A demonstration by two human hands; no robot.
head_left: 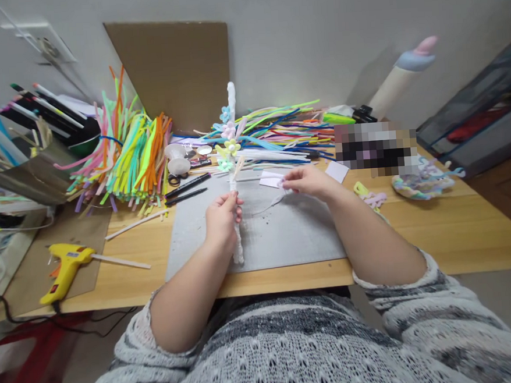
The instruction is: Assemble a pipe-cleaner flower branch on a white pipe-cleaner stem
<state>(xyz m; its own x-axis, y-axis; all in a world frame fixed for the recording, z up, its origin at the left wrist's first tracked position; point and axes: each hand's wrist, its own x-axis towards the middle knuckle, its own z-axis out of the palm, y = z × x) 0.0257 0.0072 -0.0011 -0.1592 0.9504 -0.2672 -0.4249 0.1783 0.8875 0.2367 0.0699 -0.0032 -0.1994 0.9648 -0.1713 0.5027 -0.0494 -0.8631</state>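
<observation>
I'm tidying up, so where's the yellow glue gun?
In the head view, the yellow glue gun lies at the left, on the brown sheet, left of the grey mat.

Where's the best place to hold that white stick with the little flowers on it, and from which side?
Probably the flowerless lower part of the white stick, coming from the near side: it is slim and plain there and reaches toward the person, while the flowers crowd higher up. The left hand grips it there.
</observation>
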